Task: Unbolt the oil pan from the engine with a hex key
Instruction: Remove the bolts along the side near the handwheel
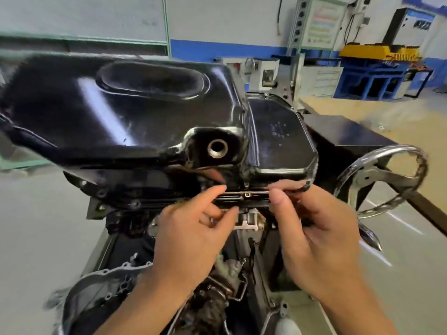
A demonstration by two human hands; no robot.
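The black oil pan sits on top of the upturned engine and fills the upper middle of the view; its open drain hole faces me. A small bolt shows in the pan's near flange, between my two hands. My left hand has its forefinger above the flange edge and its thumb below it, left of the bolt. My right hand pinches the flange right of the bolt, thumb in front and fingers curled behind. No hex key shows plainly.
More flange bolts sit along the left of the rim. A chrome handwheel of the engine stand juts out on the right, close to my right wrist. An aluminium housing lies below my left forearm. Blue workbenches stand far back right.
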